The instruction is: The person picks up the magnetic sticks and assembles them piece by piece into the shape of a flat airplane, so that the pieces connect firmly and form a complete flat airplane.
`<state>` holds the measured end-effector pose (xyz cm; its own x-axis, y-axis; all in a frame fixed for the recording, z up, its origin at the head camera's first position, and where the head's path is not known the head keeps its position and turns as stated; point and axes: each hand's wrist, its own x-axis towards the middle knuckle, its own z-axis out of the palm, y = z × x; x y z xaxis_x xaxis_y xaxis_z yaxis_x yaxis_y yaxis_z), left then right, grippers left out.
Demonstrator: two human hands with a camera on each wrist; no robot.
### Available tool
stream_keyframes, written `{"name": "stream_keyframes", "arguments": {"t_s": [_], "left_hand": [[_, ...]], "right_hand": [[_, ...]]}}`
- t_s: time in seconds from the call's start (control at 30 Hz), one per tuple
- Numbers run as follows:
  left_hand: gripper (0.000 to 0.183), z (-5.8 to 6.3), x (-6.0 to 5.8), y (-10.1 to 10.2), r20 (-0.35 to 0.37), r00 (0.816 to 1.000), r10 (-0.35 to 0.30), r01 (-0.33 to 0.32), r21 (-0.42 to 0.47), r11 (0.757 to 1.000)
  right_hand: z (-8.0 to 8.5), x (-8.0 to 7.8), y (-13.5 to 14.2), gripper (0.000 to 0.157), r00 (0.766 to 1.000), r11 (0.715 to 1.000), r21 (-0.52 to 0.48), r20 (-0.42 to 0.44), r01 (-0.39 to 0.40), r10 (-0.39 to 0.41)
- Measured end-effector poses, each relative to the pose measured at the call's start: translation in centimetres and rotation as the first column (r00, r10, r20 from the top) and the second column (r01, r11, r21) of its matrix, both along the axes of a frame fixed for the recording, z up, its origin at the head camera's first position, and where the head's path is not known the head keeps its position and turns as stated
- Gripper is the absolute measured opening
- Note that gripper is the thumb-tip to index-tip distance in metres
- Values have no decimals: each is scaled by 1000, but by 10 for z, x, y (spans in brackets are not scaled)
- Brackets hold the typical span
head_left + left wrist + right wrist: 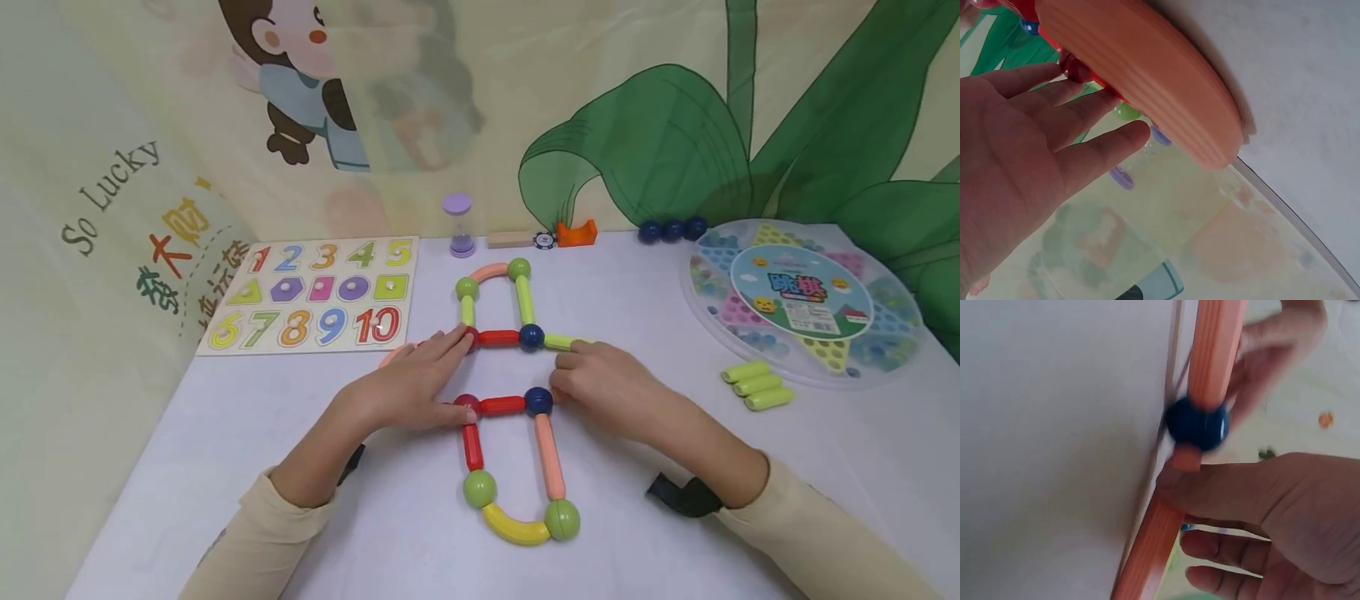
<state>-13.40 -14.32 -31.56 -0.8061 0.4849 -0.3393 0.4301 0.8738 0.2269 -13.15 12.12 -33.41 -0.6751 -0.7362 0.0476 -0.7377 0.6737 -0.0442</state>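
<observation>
A figure of toy building sticks and balls lies flat on the white table. My left hand (412,383) spreads over its left side, fingertips at the upper red ball (471,337) and thumb on the lower red ball (467,407). Beneath that hand lies a pink curved stick (1147,81), mostly hidden in the head view. On the other side, my right hand (607,387) pinches a pink stick (1154,544) beside the lower blue ball (1197,425). Its knuckles cover the end of a light green stick (558,342), which joins the upper blue ball (532,337).
Several loose green sticks (757,385) lie at right, below a round game box (705,308). A number puzzle board (300,346) is at back left. Along the back stand a purple sand timer (459,225), a wooden block (510,240), an orange piece (576,234) and blue balls (673,230).
</observation>
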Motion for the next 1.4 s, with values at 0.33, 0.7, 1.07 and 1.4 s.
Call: {"name": "stream_keyframes", "arguments": {"t_s": [0.33,0.7,1.07,1.4], "left_hand": [[98,2,-2,-1,15,1000,-13,13,4,1000],[98,0,-2,-8,34,999,16,-17,32,999],[98,0,-1,-5,17,1000,2,-3,38,999],[98,-1,-1,-4,15,1000,-1,1,27,1000]], "right_hand": [[31,-22,61,28,953,963,-86,189,256,-237],[22,-168,107,46,846,876,-19,268,482,-460],[15,-180,86,40,766,783,144,161,605,-622],[15,-168,89,49,752,758,155,110,633,-650]]}}
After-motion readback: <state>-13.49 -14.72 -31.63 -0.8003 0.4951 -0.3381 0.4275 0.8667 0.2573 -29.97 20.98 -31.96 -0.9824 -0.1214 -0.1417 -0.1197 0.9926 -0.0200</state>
